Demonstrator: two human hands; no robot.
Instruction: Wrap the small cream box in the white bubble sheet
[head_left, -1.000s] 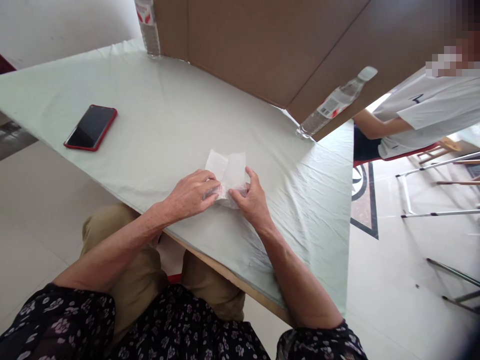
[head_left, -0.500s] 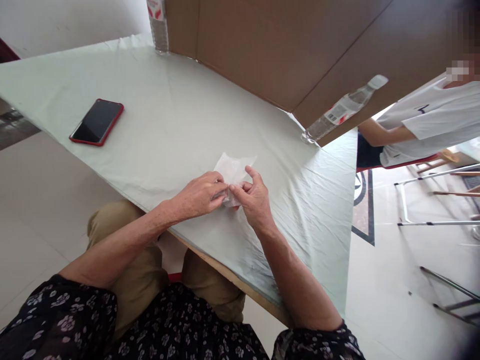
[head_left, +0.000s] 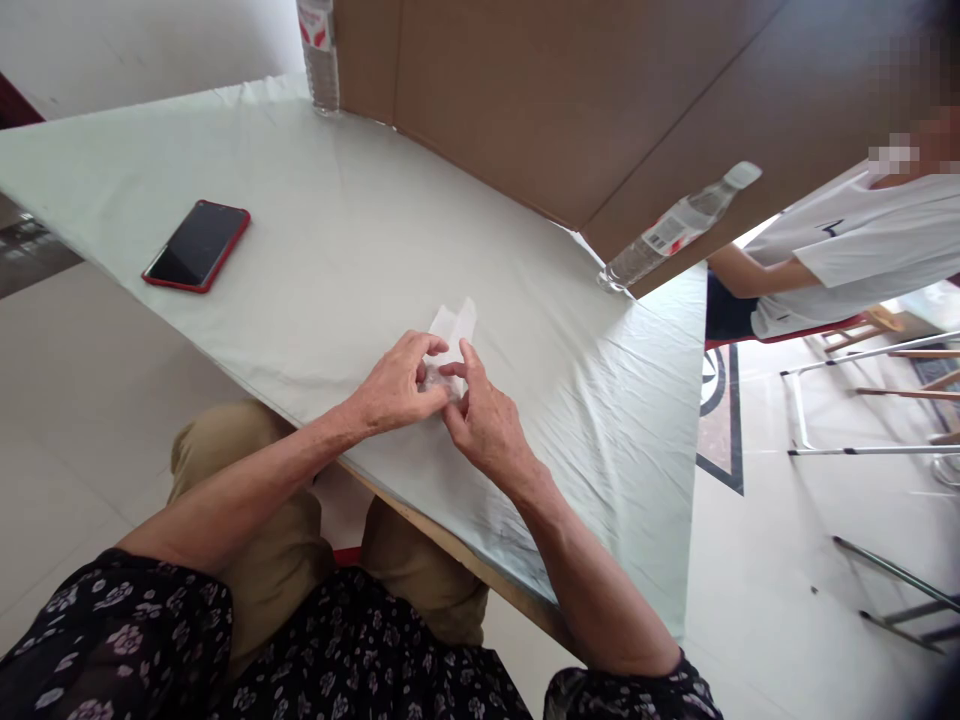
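Note:
Between my hands, close to the near edge of the table, is a thin white sheet (head_left: 454, 328) that looks like tissue or soft paper, its right side folded up. My left hand (head_left: 405, 385) grips the sheet's near left part, with thumb and fingers curled round it. From the right, my right hand (head_left: 484, 415) has its bent fingers on the sheet's right side, thumb close to my left thumb. Something greyish and crinkled shows between the fingers, too small to make out. The sheet's lower part is hidden by my fingers.
A phone (head_left: 196, 246) in a red case lies on the pale cloth-covered table (head_left: 337, 220). Brown cardboard panels (head_left: 510, 100) stand at the back, with one clear bottle (head_left: 321, 60) at their left and another bottle (head_left: 675, 230) at right. A person in a white shirt (head_left: 840, 240) sits beyond.
The sheet's right side has been folded in, so it looks narrower. My right hand has turned and moved slightly left and down, its fingers now over the sheet.

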